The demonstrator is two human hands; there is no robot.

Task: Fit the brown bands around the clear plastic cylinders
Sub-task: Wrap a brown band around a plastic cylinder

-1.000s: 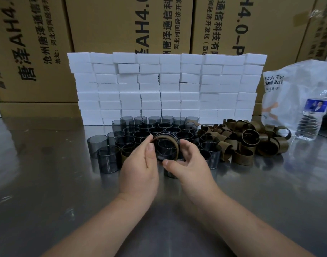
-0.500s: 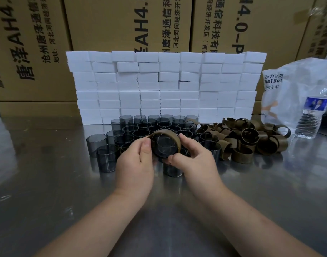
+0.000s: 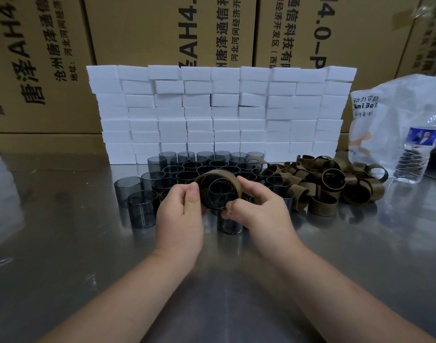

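Both hands are up over the metal table [image 3: 63,243], in front of the stock.

Left hand [image 3: 180,214]: fingers curled, gripping one clear cylinder [image 3: 219,196]. The thumb lies on its left side, where the brown band [image 3: 222,175] begins. The other fingers are tucked behind, out of my sight.

Right hand [image 3: 259,209]: pinching the brown band against the cylinder's right side. The forefinger is on the band at upper right and the thumb is down at the lower rim.

The held cylinder is tipped on its side and raised off the table. Its open mouth faces me and its long axis runs away from me toward the far wall. I can look straight through the bore.

The band shares that axis. It arches over the top of the cylinder from my left thumb across to my right fingers. Its lower run is hidden by my hands, so I cannot tell whether it closes underneath.

Loose cylinders [image 3: 187,169] stand upright with mouths up, packed in rows just behind and beside my hands. A few stand apart to the left.

The pile of bands [image 3: 335,184] lies right of them, touching the cluster, with the rings lying every which way.

Behind these is a wall of white blocks [image 3: 212,107], with printed cardboard boxes [image 3: 150,28] behind that. At far right are a plastic bag [image 3: 390,115] and an upright water bottle [image 3: 419,152].
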